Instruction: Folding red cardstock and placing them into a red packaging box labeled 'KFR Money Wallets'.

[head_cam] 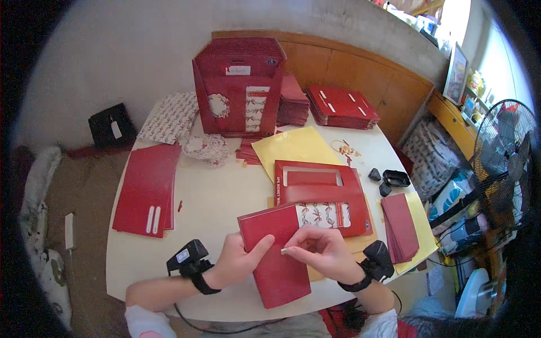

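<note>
My left hand (239,255) grips the left edge of a slim red card wallet (281,279), its thumb lying across the front. Over the wallet's right side, my right hand (325,253) pinches a small pale piece (284,251) between thumb and index finger. What the piece is made of is too small to tell. Just beyond my hands lies a larger red printed cardboard sleeve (319,192) with a rectangular window and a strip of ribbon-patterned card (317,214) by its lower edge. The wallet's upper right corner overlaps this strip in view.
Red card sheets (146,190) lie at left, dark red envelopes (399,228) on yellow paper at right. Behind stand a tall red display box (241,84), patterned card (169,118) and stacked red packs (342,105). Small black cases (396,178) sit near the right edge; a fan (507,160) is beyond.
</note>
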### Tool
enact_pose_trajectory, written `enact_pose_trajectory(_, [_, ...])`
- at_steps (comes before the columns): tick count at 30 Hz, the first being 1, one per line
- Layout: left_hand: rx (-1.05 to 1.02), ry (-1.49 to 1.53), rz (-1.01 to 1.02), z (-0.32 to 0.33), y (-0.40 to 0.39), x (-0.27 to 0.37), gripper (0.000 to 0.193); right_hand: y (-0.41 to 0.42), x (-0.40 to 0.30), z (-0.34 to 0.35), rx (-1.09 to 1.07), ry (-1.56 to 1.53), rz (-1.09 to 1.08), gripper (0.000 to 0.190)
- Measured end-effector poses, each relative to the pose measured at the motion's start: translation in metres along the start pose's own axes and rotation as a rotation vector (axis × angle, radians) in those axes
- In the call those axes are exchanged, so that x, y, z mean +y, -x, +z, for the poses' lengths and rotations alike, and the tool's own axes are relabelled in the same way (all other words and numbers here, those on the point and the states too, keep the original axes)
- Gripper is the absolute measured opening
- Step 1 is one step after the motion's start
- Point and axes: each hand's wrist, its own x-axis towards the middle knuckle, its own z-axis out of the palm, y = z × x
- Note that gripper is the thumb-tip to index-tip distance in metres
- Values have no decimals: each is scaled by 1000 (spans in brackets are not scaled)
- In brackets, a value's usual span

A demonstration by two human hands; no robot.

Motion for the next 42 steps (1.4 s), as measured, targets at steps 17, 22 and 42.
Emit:
enact_pose_trajectory(17, [19,9,145,0,-2,-6,27,-10,14,16,92,80,-48,10])
enact_pose_trajectory(22, [18,12,141,0,-2,-8,27,-10,13,16,93,97,-51,9])
enact_pose_trajectory(42, [76,-73,188,3,-1,-11,28,-13,15,25,270,346,-226,11])
